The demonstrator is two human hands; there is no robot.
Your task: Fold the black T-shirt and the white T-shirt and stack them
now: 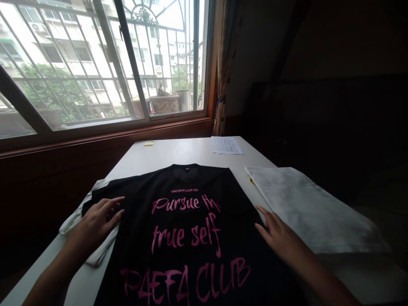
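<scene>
A black T-shirt (pixel 188 225) with pink lettering lies spread on the white table, its collar toward the far end. Its left sleeve sticks out to the side, while on the right only a straight edge shows and no sleeve. Over the left sleeve and side is my left hand (pixel 98 216), open, fingers stretched forward; I cannot tell whether it presses on the cloth. At the shirt's right edge my right hand (pixel 276 231) is open, thumb and fingers apart, nothing visible between them. The shirt's lower end runs out of view.
White cloth (pixel 312 208) lies on the right side of the table (pixel 181 151), partly past its edge. Another white cloth (pixel 98 253) is under my left arm. Papers (pixel 227 145) and a yellow note (pixel 148 143) lie at the far end, before a barred window (pixel 153 63) and curtain (pixel 221 76).
</scene>
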